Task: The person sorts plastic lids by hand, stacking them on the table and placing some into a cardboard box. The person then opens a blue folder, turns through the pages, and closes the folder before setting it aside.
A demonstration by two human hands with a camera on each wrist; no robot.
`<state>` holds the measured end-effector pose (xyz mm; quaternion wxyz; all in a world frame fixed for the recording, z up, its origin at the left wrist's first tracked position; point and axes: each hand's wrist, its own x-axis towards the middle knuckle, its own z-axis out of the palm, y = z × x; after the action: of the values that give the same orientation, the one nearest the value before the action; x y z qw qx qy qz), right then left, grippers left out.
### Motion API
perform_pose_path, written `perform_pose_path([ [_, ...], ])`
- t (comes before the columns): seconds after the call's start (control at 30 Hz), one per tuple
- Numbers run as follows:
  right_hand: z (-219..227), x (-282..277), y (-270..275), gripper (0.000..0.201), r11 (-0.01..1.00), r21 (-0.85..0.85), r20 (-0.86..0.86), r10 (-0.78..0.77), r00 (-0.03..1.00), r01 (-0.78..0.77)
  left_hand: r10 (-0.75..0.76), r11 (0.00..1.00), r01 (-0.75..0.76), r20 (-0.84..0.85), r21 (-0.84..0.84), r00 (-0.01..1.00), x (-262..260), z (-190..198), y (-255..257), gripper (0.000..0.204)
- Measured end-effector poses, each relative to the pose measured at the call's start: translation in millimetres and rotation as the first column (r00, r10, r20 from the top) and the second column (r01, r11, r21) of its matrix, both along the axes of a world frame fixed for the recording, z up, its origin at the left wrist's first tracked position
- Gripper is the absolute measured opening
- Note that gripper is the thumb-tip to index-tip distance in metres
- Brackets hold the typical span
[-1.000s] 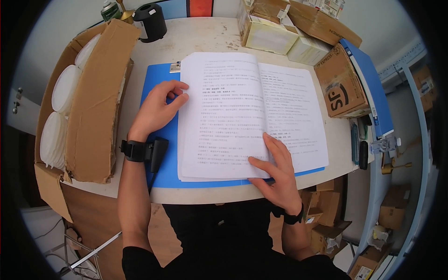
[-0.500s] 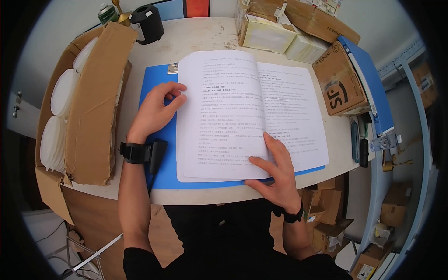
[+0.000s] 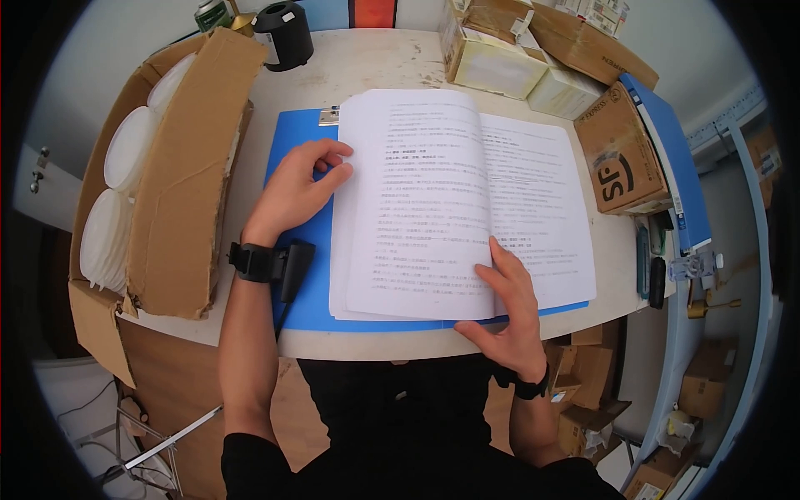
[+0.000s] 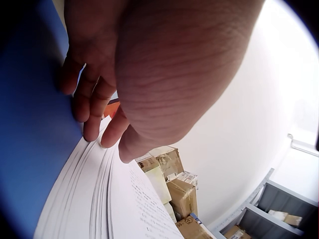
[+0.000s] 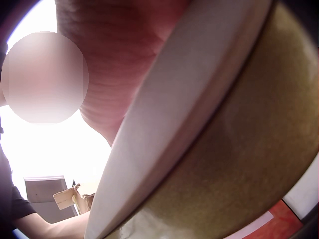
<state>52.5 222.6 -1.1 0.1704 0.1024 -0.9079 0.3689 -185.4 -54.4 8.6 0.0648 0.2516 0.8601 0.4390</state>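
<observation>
An open stack of printed pages [image 3: 417, 208] lies on a blue clip folder [image 3: 292, 167], whose metal clip [image 3: 330, 117] shows at its upper left. At the left margin is my left hand [image 3: 296, 187], its fingers loosely bent and thumb apart from the index finger. Up close in the left wrist view, its fingertips [image 4: 91, 133] meet the layered page edges [image 4: 94, 189]. My right hand [image 3: 512, 312] rests with extended fingers over the lower part near the centre fold, thumb spread toward the table edge. The right wrist view shows mainly its palm [image 5: 119, 64] beside the table edge [image 5: 164, 109].
A cardboard box [image 3: 187, 179] of white round lids [image 3: 133, 150] stands at the left. At the back are a black cylinder [image 3: 283, 37] and stacked cartons [image 3: 500, 62]. On the right, a brown box [image 3: 621, 154] leans by a blue binder [image 3: 671, 167].
The head view has shifted slightly, so the whole scene sits further right. Both hands keep nearly the same places on the pages.
</observation>
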Motion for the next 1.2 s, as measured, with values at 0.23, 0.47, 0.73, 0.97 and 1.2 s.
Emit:
perform_pose_path([
  [0.23, 0.4, 0.3, -1.3, 0.072, 1.0, 0.008, 0.01, -0.008, 1.0, 0.008, 0.005, 1.0, -0.006, -0.015, -0.016, 1.0, -0.6, -0.3, 0.9, 0.026],
  [0.47, -0.3, 0.3, -2.3, 0.072, 1.0, 0.019, 0.012, -0.017, 1.0, 0.016, 0.003, 1.0, -0.003, -0.016, -0.016, 1.0, -1.5, -1.3, 0.4, 0.026],
  [0.73, -1.5, 0.0, -2.1, 0.07, 1.0, 0.021, 0.004, -0.02, 1.0, 0.02, -0.002, 1.0, 0.002, -0.023, -0.017, 1.0, -1.4, -1.1, 0.5, 0.026],
  [0.97, -0.2, 0.0, -3.2, 0.07, 0.999, 0.031, 0.007, -0.033, 0.999, 0.033, 0.01, 1.0, -0.01, -0.009, -0.011, 1.0, -0.4, -0.5, 0.9, 0.026],
  [1.2, -0.3, 0.1, -3.3, 0.07, 0.999, 0.019, 0.012, -0.033, 0.999, 0.033, 0.004, 1.0, -0.004, -0.014, -0.018, 1.0, -1.7, -1.7, 0.2, 0.026],
])
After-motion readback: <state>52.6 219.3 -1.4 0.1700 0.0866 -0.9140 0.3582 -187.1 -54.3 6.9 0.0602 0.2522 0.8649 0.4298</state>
